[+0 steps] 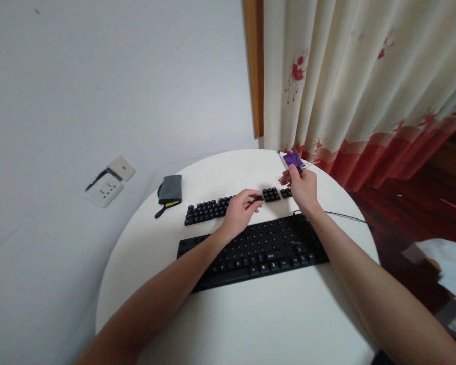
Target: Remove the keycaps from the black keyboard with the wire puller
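My left hand [241, 209] is closed in a pinch on a small black keycap [259, 198], just above the rows of loose black keycaps [207, 210] laid out on the table. My right hand [303, 186] is closed around a thin wire tool with a dark handle [300, 170], which looks like a keycap puller; the fingers hide part of it. Below both hands lies a black keyboard [258, 248], with its upper area bare of caps and large keys along the near edge. More keycaps [271, 194] sit in small groups between the hands.
The round white table [258, 314] stands against a wall with a socket [104, 190]. A grey pouch [170, 188] lies at the left. A purple cloth [293, 159] is at the far edge near the floral curtain [327, 76]. A black cable [344, 216] runs off rightward.
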Motion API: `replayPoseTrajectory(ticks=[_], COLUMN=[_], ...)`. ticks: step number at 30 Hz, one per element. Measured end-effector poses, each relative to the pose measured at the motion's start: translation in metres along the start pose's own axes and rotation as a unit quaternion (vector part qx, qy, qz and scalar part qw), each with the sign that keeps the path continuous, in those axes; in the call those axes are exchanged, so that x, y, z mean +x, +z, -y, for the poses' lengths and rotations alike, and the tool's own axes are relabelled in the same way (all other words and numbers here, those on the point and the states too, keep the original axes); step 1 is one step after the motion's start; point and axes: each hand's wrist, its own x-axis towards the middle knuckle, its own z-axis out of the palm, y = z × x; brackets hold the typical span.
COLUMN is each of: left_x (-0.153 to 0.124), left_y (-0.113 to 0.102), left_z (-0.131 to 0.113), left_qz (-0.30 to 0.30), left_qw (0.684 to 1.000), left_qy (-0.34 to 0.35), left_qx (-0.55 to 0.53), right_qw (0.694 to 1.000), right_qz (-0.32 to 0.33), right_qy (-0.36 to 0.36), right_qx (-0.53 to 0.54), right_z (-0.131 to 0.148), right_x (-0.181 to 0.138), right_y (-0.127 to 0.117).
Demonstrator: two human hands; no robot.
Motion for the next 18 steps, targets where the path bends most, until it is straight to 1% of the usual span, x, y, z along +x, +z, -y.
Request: replayPoseTrajectory(ticks=[1, 3, 5, 8, 11, 13, 18], left_x=[0.001, 0.003, 0.004, 0.005, 0.005, 0.005, 0.005], left_y=[-0.002, -0.006, -0.009, -0.009, -0.008, -0.007, -0.008], left_z=[0.001, 0.001, 0.000, 0.001, 0.005, 0.008, 0.013], left_qz=[-0.017, -0.031, -0.022, 0.013, 0.043, 0.056, 0.069], left_qw=[0.999, 0.994, 0.984, 0.962, 0.932, 0.918, 0.907], left_qy=[0.014, 0.049, 0.081, 0.109, 0.105, 0.095, 0.085], left_qx=[0.023, 0.089, 0.157, 0.252, 0.344, 0.380, 0.407], right_qw=[1.000, 1.000, 1.000, 1.000, 1.000, 1.000, 1.000], right_qz=[-0.004, -0.006, 0.000, 0.009, 0.011, 0.012, 0.016], right_qy=[-0.001, -0.001, -0.001, -0.004, -0.005, -0.005, -0.004], right_qx=[0.004, 0.006, 0.001, -0.007, -0.009, -0.008, -0.009], right_z=[0.000, 0.000, 0.001, 0.002, 0.003, 0.003, 0.001], right_x=[0.001, 0.002, 0.000, -0.002, -0.003, -0.003, -0.002], right_y=[-0.001, -0.001, 0.000, 0.001, 0.001, 0.001, 0.002])
